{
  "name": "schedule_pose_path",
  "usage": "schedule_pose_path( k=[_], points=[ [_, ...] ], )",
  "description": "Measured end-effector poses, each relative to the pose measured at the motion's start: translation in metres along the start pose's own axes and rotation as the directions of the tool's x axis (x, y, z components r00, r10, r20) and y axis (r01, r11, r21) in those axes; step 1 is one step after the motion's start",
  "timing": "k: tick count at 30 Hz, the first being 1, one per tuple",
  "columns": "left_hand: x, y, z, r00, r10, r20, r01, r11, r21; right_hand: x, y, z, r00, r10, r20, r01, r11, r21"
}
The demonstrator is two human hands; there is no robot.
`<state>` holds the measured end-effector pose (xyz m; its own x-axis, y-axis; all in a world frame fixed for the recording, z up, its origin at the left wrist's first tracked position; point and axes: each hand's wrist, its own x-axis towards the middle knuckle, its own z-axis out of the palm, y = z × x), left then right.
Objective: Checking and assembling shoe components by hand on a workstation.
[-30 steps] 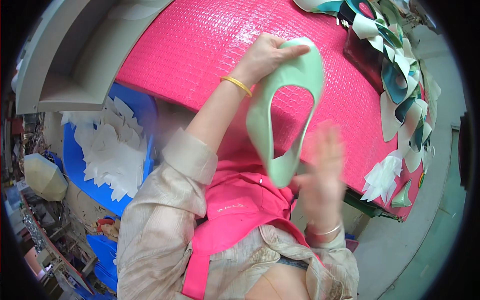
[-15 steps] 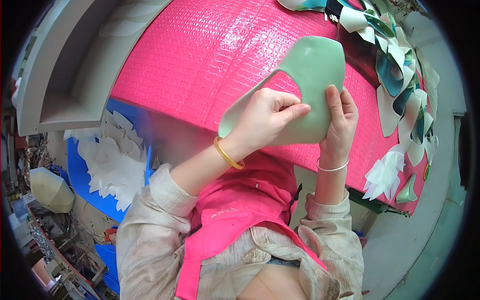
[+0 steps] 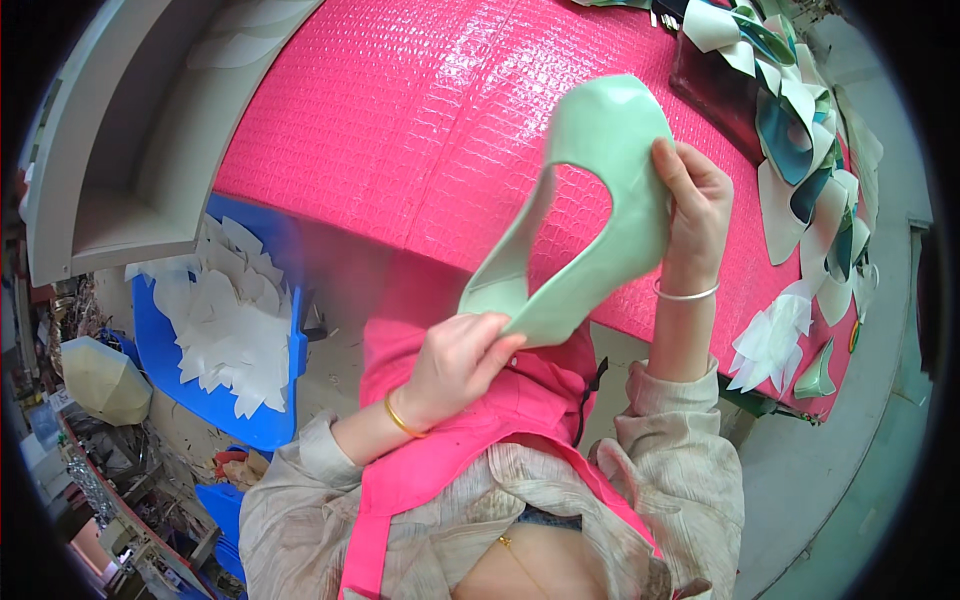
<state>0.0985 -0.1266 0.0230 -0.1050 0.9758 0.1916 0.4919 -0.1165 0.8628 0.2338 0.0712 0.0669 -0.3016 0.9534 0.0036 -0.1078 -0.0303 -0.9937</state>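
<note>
A pale green shoe upper (image 3: pixel 632 215), smooth and glossy with a large oval opening, is held up over the near part of the pink bench. My left hand (image 3: pixel 455 365) pinches its narrow heel end, low and close to my apron. At the broad toe part, my right hand (image 3: pixel 695 205) grips the right edge, thumb on top and the other fingers behind. Pink bench cover shows through the opening.
The pink textured bench (image 3: pixel 370 120) carries a heap of white and green shoe pieces (image 3: pixel 785 150), white cut pieces (image 3: pixel 768 340) and a small green piece (image 3: pixel 817 373) on the right. A grey open box (image 3: pixel 130 220) stands left, above a blue bin (image 3: pixel 270 425) of white pieces (image 3: pixel 225 310).
My left hand has moved down and left from the opening to the heel end. The upper has turned more upright, its opening now facing up; my right hand still grips the toe part.
</note>
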Motion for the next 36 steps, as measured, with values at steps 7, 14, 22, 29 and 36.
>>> schedule_pose_path(
  k=[7,14,22,29,36],
  points=[
    [0.025,0.013,-0.014,0.914,0.321,-0.248,-0.303,0.947,0.107,0.055,0.003,-0.032,0.872,0.205,0.446,-0.261,0.963,0.069],
    [0.116,-0.024,-0.028,0.978,-0.036,0.208,0.193,0.546,-0.815,0.075,-0.023,-0.014,0.736,0.189,0.65,-0.129,0.982,-0.139],
    [0.111,-0.03,0.002,0.899,-0.437,-0.027,0.142,0.35,-0.926,-0.022,-0.004,0.015,0.905,0.174,0.388,0.17,0.688,-0.706],
    [0.11,-0.034,-0.016,0.902,-0.427,0.063,0.233,0.358,-0.904,-0.032,0.003,0.014,0.847,0.105,0.521,0.345,0.637,-0.689],
    [0.102,-0.013,-0.022,0.911,-0.413,0.005,0.207,0.445,-0.871,-0.035,0.005,0.033,0.862,0.089,0.499,0.328,0.653,-0.682]
  ],
)
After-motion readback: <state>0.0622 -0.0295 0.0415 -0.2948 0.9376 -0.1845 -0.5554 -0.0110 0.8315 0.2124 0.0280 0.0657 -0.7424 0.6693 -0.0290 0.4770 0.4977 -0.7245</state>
